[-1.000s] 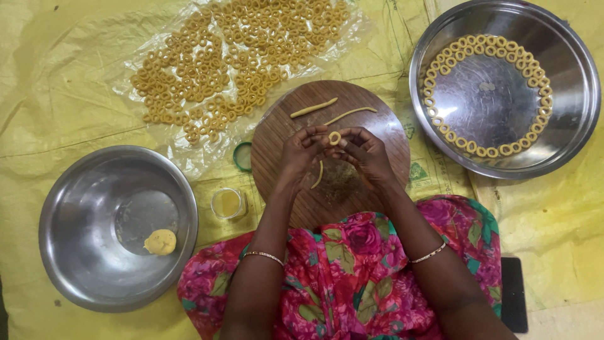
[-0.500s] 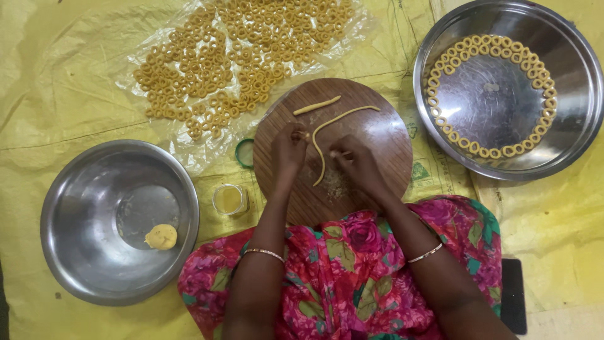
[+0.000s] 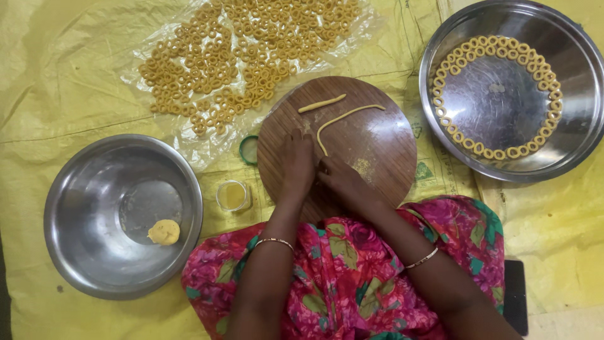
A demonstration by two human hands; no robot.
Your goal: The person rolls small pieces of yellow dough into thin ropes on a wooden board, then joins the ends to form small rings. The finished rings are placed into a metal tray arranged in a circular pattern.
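Observation:
My left hand (image 3: 297, 162) and my right hand (image 3: 340, 178) rest close together on the near part of a round wooden board (image 3: 384, 151). Both press the near end of a long thin dough rope (image 3: 343, 119) that curves away across the board. A shorter dough strip (image 3: 321, 103) lies beyond it, untouched. The fingertips hide the rope's near end.
A steel bowl (image 3: 82, 182) at the left holds a small dough lump (image 3: 163, 232). A steel plate (image 3: 566, 135) at the upper right carries dough rings (image 3: 497, 153) along its rim. Several rings (image 3: 239, 56) lie on clear plastic ahead. A small glass of oil (image 3: 233, 195) and a green lid (image 3: 248, 149) stand left of the board.
My hands lowered from holding a small ring above the board to pressing down on it. The long dough rope now lies stretched out across the board.

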